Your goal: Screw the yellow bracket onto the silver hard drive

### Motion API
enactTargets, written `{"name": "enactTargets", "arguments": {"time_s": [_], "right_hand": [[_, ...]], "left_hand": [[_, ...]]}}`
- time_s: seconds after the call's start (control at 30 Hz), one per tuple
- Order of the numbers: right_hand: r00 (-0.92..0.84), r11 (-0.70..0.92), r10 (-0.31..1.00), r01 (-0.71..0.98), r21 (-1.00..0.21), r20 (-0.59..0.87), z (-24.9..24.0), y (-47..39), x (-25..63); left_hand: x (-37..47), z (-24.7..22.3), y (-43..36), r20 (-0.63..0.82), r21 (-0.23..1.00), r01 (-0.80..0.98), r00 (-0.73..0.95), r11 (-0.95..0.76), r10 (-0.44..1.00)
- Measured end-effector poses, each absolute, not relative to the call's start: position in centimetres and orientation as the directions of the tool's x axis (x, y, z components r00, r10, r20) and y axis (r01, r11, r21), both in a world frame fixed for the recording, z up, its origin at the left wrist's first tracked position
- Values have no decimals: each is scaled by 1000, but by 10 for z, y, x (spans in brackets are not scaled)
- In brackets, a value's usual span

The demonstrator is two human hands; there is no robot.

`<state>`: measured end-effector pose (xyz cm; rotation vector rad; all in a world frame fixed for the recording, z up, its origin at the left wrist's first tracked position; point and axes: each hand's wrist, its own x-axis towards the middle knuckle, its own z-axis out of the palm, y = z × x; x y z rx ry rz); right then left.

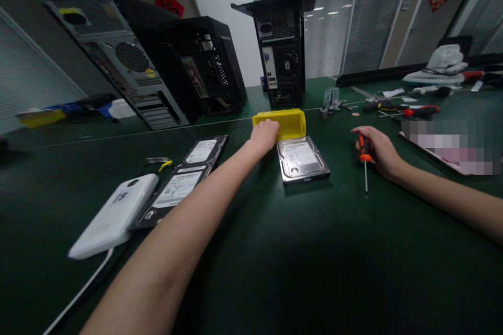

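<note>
My left hand [266, 135] is closed at the left front side of a yellow plastic bin [293, 124], its fingertips hidden from me. Just in front of the bin a silver hard drive [302, 159] lies flat with its label up. In my right hand [379, 152] is a screwdriver [365, 158] with an orange and black handle, its shaft pointing down toward the table. My right fingers wrap the handle, to the right of the hard drive.
Two more hard drives [206, 151] lie left of my forearm, beside a white device [116, 217] with a cable. Computer cases [281, 57] stand at the back. Pliers [383, 107], another screwdriver [422, 111] and a clear container [331, 98] are at the right.
</note>
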<state>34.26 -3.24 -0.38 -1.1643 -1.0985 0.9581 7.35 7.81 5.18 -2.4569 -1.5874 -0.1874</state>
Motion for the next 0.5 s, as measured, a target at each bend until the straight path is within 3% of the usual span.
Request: {"name": "enactTargets", "arguments": {"time_s": [0.5], "right_hand": [[104, 108, 988, 70, -992, 115, -2, -34, 341]], "left_hand": [[71, 33, 83, 318, -124, 947, 322, -298, 892]]}}
